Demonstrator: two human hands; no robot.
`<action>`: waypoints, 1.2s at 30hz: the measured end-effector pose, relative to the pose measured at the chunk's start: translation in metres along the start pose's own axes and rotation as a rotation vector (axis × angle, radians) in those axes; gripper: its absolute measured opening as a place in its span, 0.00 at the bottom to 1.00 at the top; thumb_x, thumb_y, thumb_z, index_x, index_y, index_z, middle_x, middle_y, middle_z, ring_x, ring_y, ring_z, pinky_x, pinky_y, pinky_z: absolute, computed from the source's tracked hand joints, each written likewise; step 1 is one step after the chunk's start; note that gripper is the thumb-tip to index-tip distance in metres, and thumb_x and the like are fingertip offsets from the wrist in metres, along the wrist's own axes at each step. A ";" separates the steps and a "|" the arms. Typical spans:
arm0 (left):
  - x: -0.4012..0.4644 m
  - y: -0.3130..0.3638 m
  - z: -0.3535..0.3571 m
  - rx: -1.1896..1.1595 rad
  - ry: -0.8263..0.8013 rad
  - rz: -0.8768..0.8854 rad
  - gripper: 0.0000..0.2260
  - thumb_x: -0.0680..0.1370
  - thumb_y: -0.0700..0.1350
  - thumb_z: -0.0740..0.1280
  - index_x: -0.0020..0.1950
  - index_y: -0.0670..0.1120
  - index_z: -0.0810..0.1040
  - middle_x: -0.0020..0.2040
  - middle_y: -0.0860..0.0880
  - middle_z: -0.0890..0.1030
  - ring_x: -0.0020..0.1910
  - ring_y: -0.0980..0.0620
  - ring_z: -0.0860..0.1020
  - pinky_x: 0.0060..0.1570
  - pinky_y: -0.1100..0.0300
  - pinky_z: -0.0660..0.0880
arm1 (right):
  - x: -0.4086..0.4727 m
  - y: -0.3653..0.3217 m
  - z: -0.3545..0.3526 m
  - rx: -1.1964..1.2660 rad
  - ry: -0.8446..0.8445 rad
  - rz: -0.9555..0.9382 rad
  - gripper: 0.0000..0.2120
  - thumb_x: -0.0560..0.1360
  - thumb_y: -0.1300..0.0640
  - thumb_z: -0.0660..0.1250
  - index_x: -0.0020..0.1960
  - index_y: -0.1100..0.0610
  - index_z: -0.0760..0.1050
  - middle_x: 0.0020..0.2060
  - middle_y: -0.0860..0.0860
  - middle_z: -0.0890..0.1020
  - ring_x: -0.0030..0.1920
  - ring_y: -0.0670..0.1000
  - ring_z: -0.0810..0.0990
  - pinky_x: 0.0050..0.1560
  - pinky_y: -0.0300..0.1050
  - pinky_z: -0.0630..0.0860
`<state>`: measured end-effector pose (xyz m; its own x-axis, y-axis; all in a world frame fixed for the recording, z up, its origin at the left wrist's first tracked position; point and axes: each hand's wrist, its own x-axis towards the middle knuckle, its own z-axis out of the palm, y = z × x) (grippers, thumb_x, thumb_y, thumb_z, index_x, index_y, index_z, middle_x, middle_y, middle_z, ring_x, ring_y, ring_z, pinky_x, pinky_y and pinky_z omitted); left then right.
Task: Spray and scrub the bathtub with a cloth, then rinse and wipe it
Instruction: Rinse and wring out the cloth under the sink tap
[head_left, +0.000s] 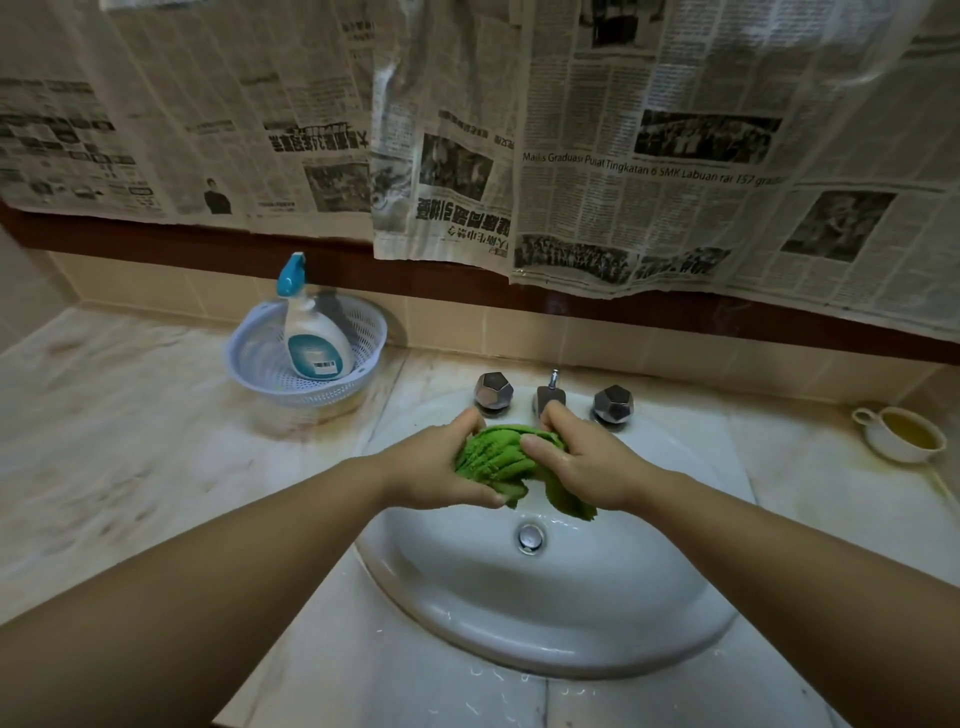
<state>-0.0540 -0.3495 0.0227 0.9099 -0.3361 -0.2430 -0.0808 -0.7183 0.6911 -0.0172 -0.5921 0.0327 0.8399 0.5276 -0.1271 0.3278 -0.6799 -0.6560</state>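
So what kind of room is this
Most likely a bathroom: a white oval basin set in a marble counter, two faceted tap knobs flanking a spout, tiled wall behind.

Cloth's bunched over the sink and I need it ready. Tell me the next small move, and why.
Probably keep wringing: both hands, left hand and right hand, grip the bunched green cloth over the basin, above the drain, so squeezed water should fall straight in.

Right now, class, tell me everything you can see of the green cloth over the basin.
The green cloth looks like ribbed terry, bunched into tight folds. Both hands grip it, the left hand on its left side and the right hand on its right, as if wringing it. It hangs above the white basin, just in front of the spout, with a loose end drooping toward the drain.
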 end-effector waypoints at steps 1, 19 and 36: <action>-0.003 -0.003 -0.006 0.012 0.011 0.008 0.25 0.69 0.62 0.79 0.53 0.59 0.67 0.45 0.53 0.82 0.39 0.58 0.81 0.40 0.58 0.78 | 0.004 -0.006 0.001 0.013 0.021 -0.014 0.13 0.82 0.43 0.64 0.46 0.49 0.66 0.38 0.48 0.75 0.37 0.47 0.72 0.39 0.46 0.69; -0.114 -0.104 -0.160 -0.155 0.314 0.074 0.10 0.81 0.53 0.70 0.49 0.47 0.77 0.46 0.46 0.82 0.48 0.47 0.81 0.52 0.46 0.79 | 0.097 -0.218 0.064 0.029 0.199 -0.208 0.05 0.83 0.51 0.67 0.55 0.46 0.71 0.43 0.43 0.79 0.40 0.39 0.78 0.36 0.32 0.73; -0.236 -0.232 -0.270 0.051 0.336 -0.120 0.19 0.75 0.56 0.77 0.42 0.43 0.73 0.34 0.53 0.70 0.32 0.58 0.69 0.35 0.59 0.66 | 0.159 -0.314 0.102 -0.178 0.120 -0.318 0.10 0.82 0.50 0.67 0.44 0.51 0.72 0.39 0.48 0.78 0.39 0.46 0.76 0.39 0.43 0.71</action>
<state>-0.1397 0.0611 0.1038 0.9964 -0.0347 -0.0767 0.0219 -0.7728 0.6343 -0.0307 -0.2426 0.1421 0.7255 0.6700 0.1573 0.6412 -0.5751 -0.5081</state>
